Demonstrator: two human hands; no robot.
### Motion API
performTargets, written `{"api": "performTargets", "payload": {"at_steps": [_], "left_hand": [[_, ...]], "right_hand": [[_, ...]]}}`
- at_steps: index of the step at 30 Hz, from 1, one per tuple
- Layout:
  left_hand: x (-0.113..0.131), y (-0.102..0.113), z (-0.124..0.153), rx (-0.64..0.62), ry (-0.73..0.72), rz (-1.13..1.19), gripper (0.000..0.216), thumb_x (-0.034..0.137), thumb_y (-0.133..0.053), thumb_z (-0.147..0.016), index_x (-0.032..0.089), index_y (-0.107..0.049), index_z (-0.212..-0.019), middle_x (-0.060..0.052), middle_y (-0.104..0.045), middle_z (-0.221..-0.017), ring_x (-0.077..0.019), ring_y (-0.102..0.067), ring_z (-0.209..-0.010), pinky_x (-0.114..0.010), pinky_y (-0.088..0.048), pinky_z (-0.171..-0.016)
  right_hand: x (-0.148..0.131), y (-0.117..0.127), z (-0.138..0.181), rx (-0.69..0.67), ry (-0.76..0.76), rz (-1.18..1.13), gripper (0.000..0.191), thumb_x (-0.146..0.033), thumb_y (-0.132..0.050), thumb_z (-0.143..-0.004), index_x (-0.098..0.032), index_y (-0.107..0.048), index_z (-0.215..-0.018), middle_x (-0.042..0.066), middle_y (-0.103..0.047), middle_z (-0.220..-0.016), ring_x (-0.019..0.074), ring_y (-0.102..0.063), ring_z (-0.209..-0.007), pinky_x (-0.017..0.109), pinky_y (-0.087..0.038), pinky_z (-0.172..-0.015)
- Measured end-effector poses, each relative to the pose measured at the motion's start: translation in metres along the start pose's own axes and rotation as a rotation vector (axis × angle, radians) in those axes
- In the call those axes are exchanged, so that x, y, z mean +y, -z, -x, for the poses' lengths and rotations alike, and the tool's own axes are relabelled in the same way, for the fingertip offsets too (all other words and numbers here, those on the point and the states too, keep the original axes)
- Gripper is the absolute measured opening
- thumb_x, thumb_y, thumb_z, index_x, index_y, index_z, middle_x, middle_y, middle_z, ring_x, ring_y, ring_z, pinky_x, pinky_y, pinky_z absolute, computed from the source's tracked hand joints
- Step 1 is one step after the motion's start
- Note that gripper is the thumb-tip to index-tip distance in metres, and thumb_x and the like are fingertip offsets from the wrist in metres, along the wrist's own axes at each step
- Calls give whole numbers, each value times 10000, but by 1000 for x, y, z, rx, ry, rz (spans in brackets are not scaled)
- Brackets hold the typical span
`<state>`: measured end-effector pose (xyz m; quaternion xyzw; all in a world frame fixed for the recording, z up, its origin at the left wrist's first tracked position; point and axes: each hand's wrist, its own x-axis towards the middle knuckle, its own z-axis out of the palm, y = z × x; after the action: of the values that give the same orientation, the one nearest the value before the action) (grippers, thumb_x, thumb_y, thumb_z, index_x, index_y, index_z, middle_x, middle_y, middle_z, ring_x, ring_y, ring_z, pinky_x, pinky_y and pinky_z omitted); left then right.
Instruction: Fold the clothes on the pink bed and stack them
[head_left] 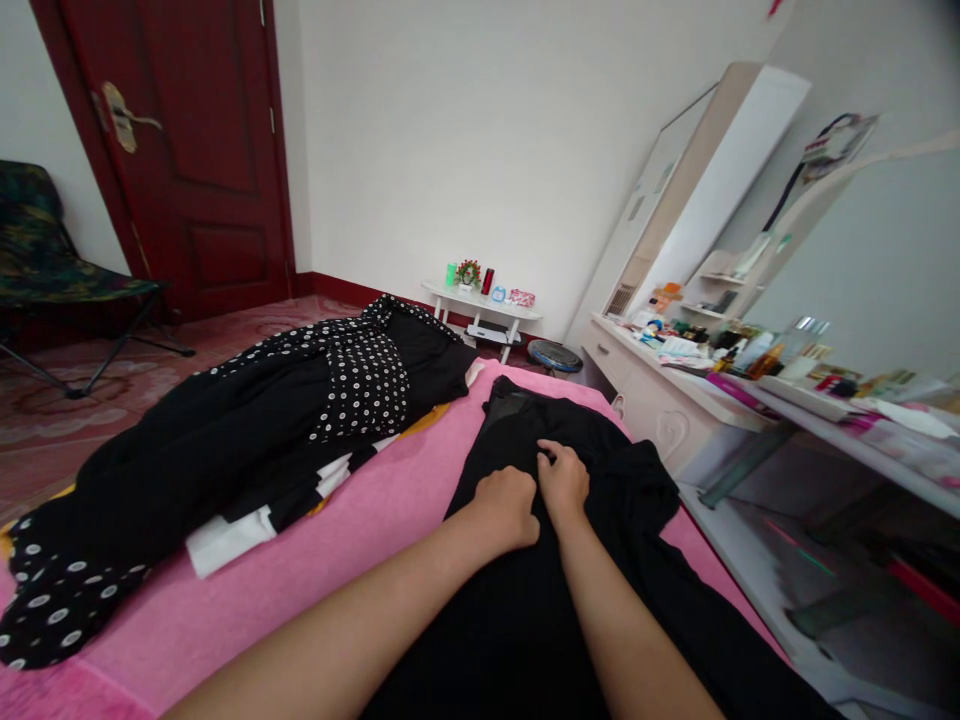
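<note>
A black garment (517,610) lies spread on the pink bedspread (442,475), running from the foreground toward the far edge. My left hand (508,508) is closed in a fist on its middle, with cloth seemingly gripped under the curled fingers. Right beside it, my right hand (564,482) bends its fingers and thumb into a pinch on the same cloth. The fingertips of both hands are partly hidden. A bunched fold (649,485) of the garment is heaped to the right of my hands. Its kind cannot be made out.
Layered clothes, including a black dress with white dots (367,385), lie along the left. A vanity table (637,365) crowded with bottles stands at right. Beyond the bed are a small white table (480,300) and a red door (180,150); a camouflage folding chair (67,270) is far left.
</note>
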<state>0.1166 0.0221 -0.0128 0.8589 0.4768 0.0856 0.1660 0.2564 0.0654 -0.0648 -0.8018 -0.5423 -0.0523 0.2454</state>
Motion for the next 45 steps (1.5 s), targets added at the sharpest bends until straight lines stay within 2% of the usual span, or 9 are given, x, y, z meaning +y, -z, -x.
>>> {"api": "performTargets", "payload": {"at_steps": [5, 10, 12, 14, 17, 28, 33, 41, 45], "left_hand": [[-1, -5, 1, 20, -11, 167, 106, 183, -580, -698, 173, -680, -732, -95, -689, -749, -249, -679, -732, -304, -537, -636], [-16, -12, -5, -285, -60, 440, 226, 156, -437, -831, 133, -660, -800, -34, -627, -571, -161, -638, -511, -260, -528, -531], [-26, -14, -10, -188, -118, 472, 254, 114, -411, -832, 141, -655, -895, -43, -673, -713, -157, -668, -616, -280, -547, -633], [-35, -18, -15, 124, -153, 387, 301, 116, -429, -833, 161, -623, -1060, -83, -674, -1006, -189, -660, -907, -330, -508, -850], [-41, -32, -19, 360, -195, 180, 494, 257, -488, -858, 154, -431, -1338, -138, -432, -1399, -256, -381, -1305, -415, -298, -1085], [-40, -50, -19, 207, -198, -32, 551, 467, -311, -923, 206, -376, -1404, -78, -277, -1504, -274, -179, -1396, -486, -142, -1122], [-41, -49, -20, 203, -196, -2, 553, 471, -316, -919, 220, -367, -1409, -76, -270, -1507, -277, -173, -1398, -492, -129, -1122], [-44, -52, -21, 209, -201, 28, 549, 482, -325, -915, 244, -363, -1408, -57, -270, -1509, -270, -176, -1398, -488, -125, -1125], [-44, -49, -20, 207, -200, 24, 553, 484, -317, -914, 236, -369, -1406, -61, -265, -1511, -269, -177, -1398, -485, -125, -1125]], "right_hand": [[3, 0, -2, 3, -23, -5, 320, -260, -463, -839, -317, -646, -1095, 38, -599, -1024, 188, -618, -836, 275, -435, -674], [-2, 1, 0, -33, -48, 75, 349, -294, -461, -856, -302, -594, -1179, 65, -592, -1040, 200, -629, -857, 283, -445, -682], [-4, 1, 1, -27, -50, 78, 367, -312, -453, -866, -279, -571, -1211, 79, -596, -1055, 205, -630, -873, 287, -448, -702], [-5, 1, 1, -32, -59, 73, 374, -323, -446, -870, -261, -560, -1221, 91, -602, -1072, 214, -631, -886, 298, -451, -726], [-3, 2, -1, -28, -84, 20, 388, -331, -428, -877, -240, -534, -1239, 100, -616, -1092, 229, -627, -923, 320, -450, -768], [13, 16, -9, -64, 22, -162, 340, -232, -479, -810, -243, -580, -1134, 6, -694, -938, 171, -650, -819, 257, -460, -715], [68, 57, -58, 95, 72, 86, 458, -91, -444, -740, -282, -604, -1125, 27, -651, -1069, 195, -629, -929, 285, -458, -744], [134, 72, -102, -160, 109, 294, 239, -110, -632, -586, -207, -711, -789, 37, -630, -781, 191, -628, -750, 285, -473, -699], [130, 95, -106, 208, 144, 191, 302, -86, -497, -664, -156, -675, -898, 96, -647, -891, 241, -590, -933, 353, -456, -837]]}}
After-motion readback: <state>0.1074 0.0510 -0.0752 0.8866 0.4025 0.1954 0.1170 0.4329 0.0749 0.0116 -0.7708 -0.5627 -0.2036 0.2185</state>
